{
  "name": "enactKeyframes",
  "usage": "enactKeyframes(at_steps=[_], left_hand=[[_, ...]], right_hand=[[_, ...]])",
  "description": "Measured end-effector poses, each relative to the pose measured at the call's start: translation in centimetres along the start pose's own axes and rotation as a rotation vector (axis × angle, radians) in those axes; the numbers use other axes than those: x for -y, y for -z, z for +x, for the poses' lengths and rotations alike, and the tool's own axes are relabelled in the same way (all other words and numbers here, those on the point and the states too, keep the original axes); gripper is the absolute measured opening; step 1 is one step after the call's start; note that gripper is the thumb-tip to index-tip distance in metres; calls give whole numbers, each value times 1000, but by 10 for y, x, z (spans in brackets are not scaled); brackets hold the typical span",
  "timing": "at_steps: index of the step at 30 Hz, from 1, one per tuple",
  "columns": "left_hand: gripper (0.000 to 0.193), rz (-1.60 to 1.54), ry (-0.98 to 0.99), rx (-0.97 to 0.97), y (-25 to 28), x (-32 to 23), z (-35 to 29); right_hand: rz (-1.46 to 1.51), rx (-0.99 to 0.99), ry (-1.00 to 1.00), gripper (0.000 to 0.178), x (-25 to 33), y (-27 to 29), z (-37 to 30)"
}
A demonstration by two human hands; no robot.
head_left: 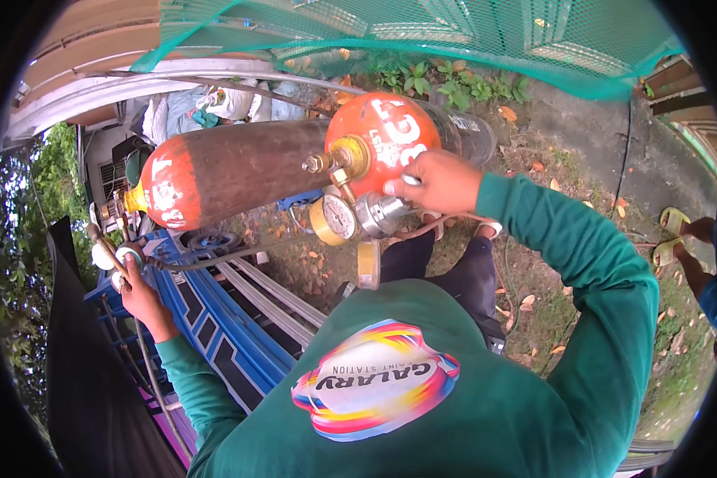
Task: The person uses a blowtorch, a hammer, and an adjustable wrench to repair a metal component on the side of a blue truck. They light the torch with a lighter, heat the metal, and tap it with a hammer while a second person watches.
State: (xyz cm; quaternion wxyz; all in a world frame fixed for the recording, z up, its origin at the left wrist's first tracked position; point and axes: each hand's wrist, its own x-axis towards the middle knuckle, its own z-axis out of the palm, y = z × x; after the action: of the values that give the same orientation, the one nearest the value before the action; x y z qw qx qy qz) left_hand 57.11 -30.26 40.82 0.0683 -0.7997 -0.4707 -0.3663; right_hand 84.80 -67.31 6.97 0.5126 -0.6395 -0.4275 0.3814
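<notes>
A gas cylinder [247,163] with an orange-red shoulder lies tilted to the left. In front of me stands a second cylinder [390,127] with a red top. A brass valve [350,155] on it carries a pressure regulator [378,213] with a silver body and a yellow-rimmed gauge [333,221]. My right hand [442,183] is closed on a small silver piece just above the regulator; its full shape is hidden. At far left, my left hand [142,296] is closed around a gauge regulator [121,269] with round white-backed gauges, beside the left cylinder's valve.
A blue metal frame [215,327] with grey rails runs beneath my left arm. Hoses trail from the regulators. Green netting [454,40] hangs at the back, near stuffed sacks [223,103]. Another person's sandalled feet [673,231] stand on the right. Leaves litter the ground.
</notes>
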Motion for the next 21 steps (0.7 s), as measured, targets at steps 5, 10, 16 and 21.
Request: enactKeyframes(at_steps=[5, 10, 16, 21], left_hand=[[54, -83, 29, -15, -7, -31, -15], [30, -184, 240, 93, 5, -27, -3], [54, 381, -354, 480, 48, -5, 42], [58, 1003, -632, 706, 61, -83, 39]], right_hand=[[244, 265, -353, 64, -12, 7, 21], [105, 176, -212, 60, -11, 13, 10], [65, 5, -110, 47, -27, 27, -16], [-263, -242, 114, 41, -36, 12, -45]])
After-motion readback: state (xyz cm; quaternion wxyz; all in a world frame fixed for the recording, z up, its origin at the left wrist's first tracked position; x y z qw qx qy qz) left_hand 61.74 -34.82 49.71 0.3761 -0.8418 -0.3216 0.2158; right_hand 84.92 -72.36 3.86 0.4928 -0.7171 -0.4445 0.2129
